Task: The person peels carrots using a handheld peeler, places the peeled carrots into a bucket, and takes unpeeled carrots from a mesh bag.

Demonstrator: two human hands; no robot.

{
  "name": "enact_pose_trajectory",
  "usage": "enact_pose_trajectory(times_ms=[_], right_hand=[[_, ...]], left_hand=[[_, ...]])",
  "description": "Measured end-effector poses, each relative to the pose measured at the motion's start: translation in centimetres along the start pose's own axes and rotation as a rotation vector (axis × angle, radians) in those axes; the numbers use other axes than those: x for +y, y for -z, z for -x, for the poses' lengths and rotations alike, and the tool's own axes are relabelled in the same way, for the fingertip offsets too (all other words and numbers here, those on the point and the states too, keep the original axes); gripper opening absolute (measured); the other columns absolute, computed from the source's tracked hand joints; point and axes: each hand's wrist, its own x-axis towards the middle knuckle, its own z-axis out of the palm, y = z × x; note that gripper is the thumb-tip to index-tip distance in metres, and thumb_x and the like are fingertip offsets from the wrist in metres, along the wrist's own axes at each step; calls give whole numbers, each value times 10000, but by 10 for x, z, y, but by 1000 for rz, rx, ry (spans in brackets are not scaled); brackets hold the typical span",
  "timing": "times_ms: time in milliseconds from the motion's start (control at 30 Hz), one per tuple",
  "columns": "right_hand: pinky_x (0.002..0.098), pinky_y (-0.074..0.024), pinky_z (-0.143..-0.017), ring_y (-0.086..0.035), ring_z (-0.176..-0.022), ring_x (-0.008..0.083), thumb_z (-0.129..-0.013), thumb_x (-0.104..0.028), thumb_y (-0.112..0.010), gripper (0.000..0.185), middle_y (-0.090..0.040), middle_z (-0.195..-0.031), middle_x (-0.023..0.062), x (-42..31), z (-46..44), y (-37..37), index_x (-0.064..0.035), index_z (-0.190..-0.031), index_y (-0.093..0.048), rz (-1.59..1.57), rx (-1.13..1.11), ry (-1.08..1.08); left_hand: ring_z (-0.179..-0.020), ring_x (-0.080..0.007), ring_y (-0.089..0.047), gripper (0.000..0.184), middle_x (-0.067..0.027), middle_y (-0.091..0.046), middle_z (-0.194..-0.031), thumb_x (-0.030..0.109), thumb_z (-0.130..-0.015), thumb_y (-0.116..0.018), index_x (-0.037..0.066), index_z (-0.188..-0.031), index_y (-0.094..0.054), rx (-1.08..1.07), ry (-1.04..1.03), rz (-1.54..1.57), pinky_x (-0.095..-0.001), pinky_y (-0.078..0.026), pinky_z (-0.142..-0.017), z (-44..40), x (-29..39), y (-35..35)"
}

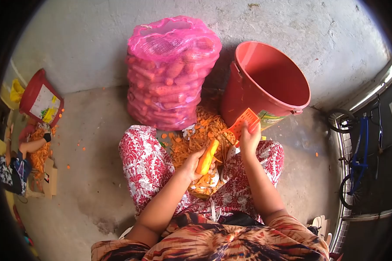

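An orange peeled carrot (207, 157) is held in my left hand (193, 165), its tip pointing up and to the right. My right hand (249, 138) grips a flat orange peeler (244, 124) with slots in it, a little above and to the right of the carrot. The two hands are apart. Beneath and between them, a heap of carrot peelings (185, 145) lies on the floor between my legs. A strip of peel hangs beside the carrot.
A pink mesh sack (170, 82) full of carrots stands ahead, with a red bucket (270, 82) to its right. Another person (19, 163) sits at the far left by a tilted red tub (41, 98). A blue bicycle (359, 156) stands at the right.
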Motion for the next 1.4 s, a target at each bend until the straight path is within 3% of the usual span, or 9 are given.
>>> enact_pose_trajectory(times_ms=[67,167,267,367,400,500,700,1000,1400], right_hand=[[236,-433,-555,-496,-626,80,-790,-45,-543,121,-558,-729,46,0,4,6,-30,-881,-465,-62,-58,15],[251,-449,-598,-522,-662,97,-794,-42,-538,175,-571,-764,45,-16,43,-2,-16,-951,-466,-253,-260,-78],[221,-436,-619,-514,-686,82,-793,-12,-526,167,-537,-777,16,-33,64,-4,-15,-948,-462,10,-460,182],[266,-457,-574,-551,-657,114,-780,-62,-553,191,-583,-759,92,-12,47,-8,-9,-939,-461,54,-260,230],[265,-450,-561,-535,-634,109,-788,-65,-548,155,-570,-728,78,2,37,-7,-14,-907,-463,-43,-218,28],[245,-431,-538,-500,-604,95,-809,-71,-527,108,-545,-726,50,1,1,-2,-20,-878,-460,-49,107,154],[219,-419,-575,-489,-639,74,-818,-74,-515,111,-537,-774,10,8,-16,18,-28,-914,-484,-395,92,-123],[227,-407,-548,-478,-602,65,-782,-73,-521,133,-531,-706,-5,17,10,24,-45,-911,-525,-122,-553,-386],[329,-427,-669,-554,-706,237,-742,-145,-556,238,-569,-781,161,24,24,36,4,-918,-500,374,-1095,-211]], left_hand=[[-639,-223,-539,300,-79,-560,-789,305,-856,-361,84,-981,-521,-149,9,104,-338,-416,-538,-5,0,12],[-659,-203,-498,328,-81,-536,-723,329,-864,-342,77,-998,-502,21,-75,78,-295,-387,-514,-4,-1,9],[-643,-209,-517,344,-96,-548,-727,327,-867,-305,81,-998,-508,79,-72,44,-295,-385,-476,3,0,-4],[-626,-204,-539,333,-93,-561,-757,320,-866,-305,91,-986,-515,-69,-42,80,-294,-391,-468,-3,-1,12],[-620,-201,-547,326,-89,-565,-768,316,-866,-309,94,-981,-518,-148,-33,93,-293,-394,-467,-5,-2,16],[-617,-183,-553,328,-69,-569,-780,348,-868,-333,93,-971,-512,-49,21,-5,-287,-403,-468,0,-2,0],[-624,-178,-563,342,-54,-563,-765,393,-817,-490,79,-951,-513,178,-118,-181,-298,-453,-492,-4,1,-2],[-589,-156,-551,377,-64,-541,-766,215,-780,-562,83,-1088,-388,293,-431,-597,-268,-459,-486,-1,26,-13],[-663,-120,-538,525,-80,-541,-882,100,-668,-679,-30,-1104,-416,481,-500,-1093,-248,-449,-546,-19,24,1]])
